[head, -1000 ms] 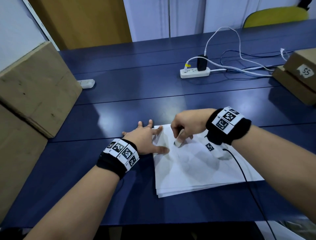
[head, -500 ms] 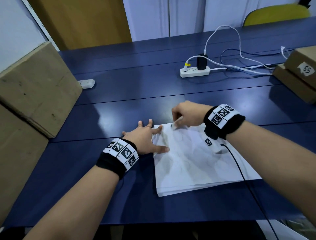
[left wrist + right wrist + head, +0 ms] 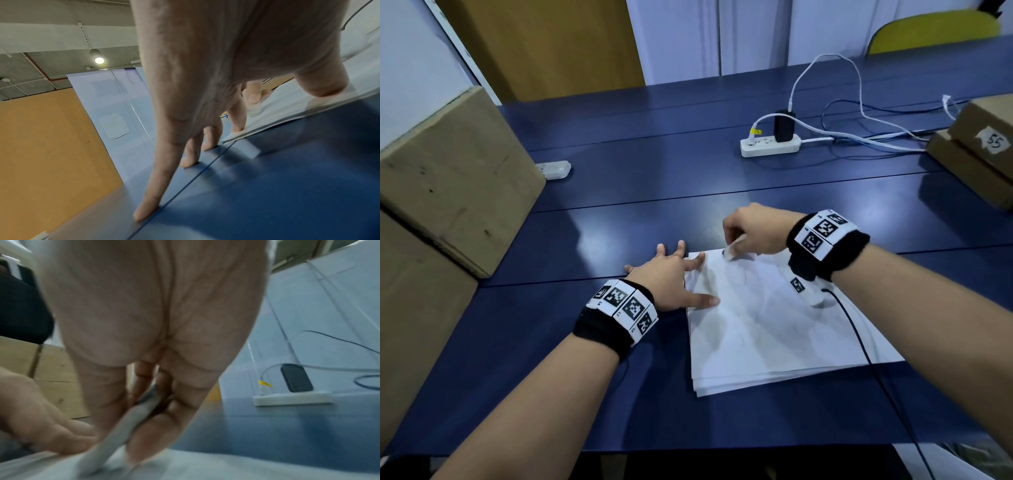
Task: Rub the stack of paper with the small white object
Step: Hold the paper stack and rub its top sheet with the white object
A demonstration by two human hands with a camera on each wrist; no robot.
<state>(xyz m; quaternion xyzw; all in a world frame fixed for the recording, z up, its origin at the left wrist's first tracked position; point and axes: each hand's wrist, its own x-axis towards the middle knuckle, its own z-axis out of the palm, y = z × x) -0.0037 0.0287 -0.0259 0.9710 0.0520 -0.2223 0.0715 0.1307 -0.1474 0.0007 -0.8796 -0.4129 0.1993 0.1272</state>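
A stack of white paper lies on the blue table, faint pencil marks on its top sheet. My right hand pinches a small white eraser and presses its tip on the far left corner of the stack. In the right wrist view the eraser runs slanted between the curled fingers down to the paper. My left hand lies flat with spread fingers, thumb and forefinger on the stack's left edge, the other fingers on the table. In the left wrist view the thumb presses on the paper.
Large cardboard boxes stand at the left, smaller ones at the far right. A white power strip with a black charger and cables lies beyond the paper. A small white object lies at the far left. A black cable crosses the stack's right side.
My right hand with the eraser moved from the middle left of the sheet up to its far left corner, and now sits slightly back toward me. The left hand stayed put.
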